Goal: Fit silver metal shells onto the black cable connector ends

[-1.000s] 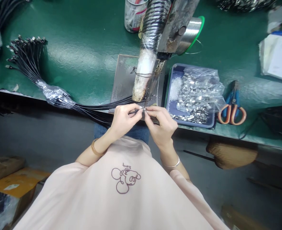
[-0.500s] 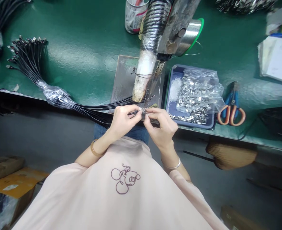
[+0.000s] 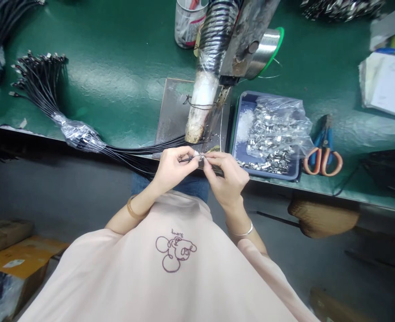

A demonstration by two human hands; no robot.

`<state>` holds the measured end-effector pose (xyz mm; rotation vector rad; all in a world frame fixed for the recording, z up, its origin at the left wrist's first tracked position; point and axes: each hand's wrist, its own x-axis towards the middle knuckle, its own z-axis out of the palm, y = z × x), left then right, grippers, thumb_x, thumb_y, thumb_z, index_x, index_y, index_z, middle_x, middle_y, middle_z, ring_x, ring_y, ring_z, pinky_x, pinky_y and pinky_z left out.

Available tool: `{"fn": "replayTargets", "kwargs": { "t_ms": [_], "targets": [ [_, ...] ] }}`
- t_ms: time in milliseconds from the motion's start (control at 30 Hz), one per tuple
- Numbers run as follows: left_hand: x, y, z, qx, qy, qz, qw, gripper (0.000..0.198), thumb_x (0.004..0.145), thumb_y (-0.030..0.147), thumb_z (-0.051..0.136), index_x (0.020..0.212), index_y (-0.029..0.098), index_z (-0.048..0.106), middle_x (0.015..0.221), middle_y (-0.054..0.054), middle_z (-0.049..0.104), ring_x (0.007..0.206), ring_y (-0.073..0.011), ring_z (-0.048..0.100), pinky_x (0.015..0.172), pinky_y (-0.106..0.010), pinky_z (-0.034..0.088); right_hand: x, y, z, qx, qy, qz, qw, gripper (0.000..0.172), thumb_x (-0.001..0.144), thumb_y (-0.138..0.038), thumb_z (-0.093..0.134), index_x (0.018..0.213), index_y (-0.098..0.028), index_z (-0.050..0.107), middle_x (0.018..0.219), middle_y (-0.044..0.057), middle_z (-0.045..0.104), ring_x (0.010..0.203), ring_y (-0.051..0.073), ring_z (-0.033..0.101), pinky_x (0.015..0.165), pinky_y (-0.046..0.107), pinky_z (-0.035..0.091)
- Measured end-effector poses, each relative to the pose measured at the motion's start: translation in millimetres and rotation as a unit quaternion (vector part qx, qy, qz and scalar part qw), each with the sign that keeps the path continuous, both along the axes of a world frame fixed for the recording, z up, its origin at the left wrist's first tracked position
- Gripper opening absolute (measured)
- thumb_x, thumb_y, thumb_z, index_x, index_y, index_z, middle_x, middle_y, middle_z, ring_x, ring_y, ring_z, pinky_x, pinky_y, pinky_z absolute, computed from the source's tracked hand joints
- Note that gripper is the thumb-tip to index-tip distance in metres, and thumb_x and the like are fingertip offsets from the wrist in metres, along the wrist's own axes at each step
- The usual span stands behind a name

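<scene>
At the bench's front edge my left hand (image 3: pixel 173 167) pinches a black cable (image 3: pixel 185 159) close to its end. My right hand (image 3: pixel 227 172) meets it, thumb and forefinger closed on a tiny silvery connector (image 3: pixel 201 157) at the cable's tip. Its details are too small to make out. Just above my fingers are the white wrapped nozzle of a hose (image 3: pixel 202 100) and the metal tip of a soldering fixture (image 3: pixel 221 100). More black cables (image 3: pixel 143 148) run leftward from a bundle wrapped in clear film (image 3: pixel 79 134). A grey plate (image 3: pixel 175 107) lies beneath the nozzle.
Right of my hands, a blue tray (image 3: pixel 294 172) holds many small metal shells and a plastic bag. Beside it lie pliers with orange and blue handles (image 3: pixel 323 154). A solder spool (image 3: pixel 266 51) and a cup (image 3: pixel 189 27) stand behind. Papers (image 3: pixel 388 85) lie far right.
My fingertips have shifted slightly around the connector at the cable's end. The thin solder wire near the plate hangs at a slightly different angle. Both hands stay in nearly the same place.
</scene>
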<state>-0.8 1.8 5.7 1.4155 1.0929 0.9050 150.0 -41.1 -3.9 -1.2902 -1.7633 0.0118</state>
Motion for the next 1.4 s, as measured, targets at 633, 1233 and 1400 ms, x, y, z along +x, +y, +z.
{"fn": "replayTargets", "kwargs": {
  "t_ms": [633, 1233, 1400],
  "targets": [
    [-33, -19, -39.6, 0.192, 0.067, 0.055, 0.978, 0.022, 0.090, 0.033, 0.068, 0.079, 0.016, 0.075, 0.075, -0.005, 0.072, 0.064, -0.0125, 0.061, 0.063, -0.025, 0.052, 120, -15, 27.5, -0.160, -0.072, -0.141, 0.974, 0.031, 0.087, -0.049, 0.070, 0.065, -0.030, 0.061, 0.051, -0.002, 0.062, 0.045, 0.016, 0.060, 0.047, 0.032, 0.041],
    [-21, 32, -30.5, 0.344, 0.414, -0.026, 0.842, 0.020, 0.094, 0.009, 0.048, 0.086, 0.014, 0.066, 0.097, -0.013, 0.066, 0.092, -0.0272, 0.060, 0.084, -0.039, 0.051, 106, 18, 37.9, -0.411, -0.172, -0.157, 0.881, 0.016, 0.068, -0.013, 0.062, 0.060, -0.023, 0.051, 0.067, 0.005, 0.068, 0.069, 0.023, 0.064, 0.064, 0.031, 0.039],
    [-22, 29, -27.8, 0.333, 0.412, -0.040, 0.847, 0.012, 0.095, 0.015, 0.052, 0.092, 0.014, 0.064, 0.097, -0.013, 0.066, 0.094, -0.0274, 0.060, 0.084, -0.038, 0.050, 119, 16, 18.4, -0.368, -0.010, -0.078, 0.927, 0.018, 0.074, -0.034, 0.067, 0.064, -0.022, 0.059, 0.069, 0.003, 0.070, 0.059, 0.018, 0.060, 0.060, 0.030, 0.044]
  ]
}}
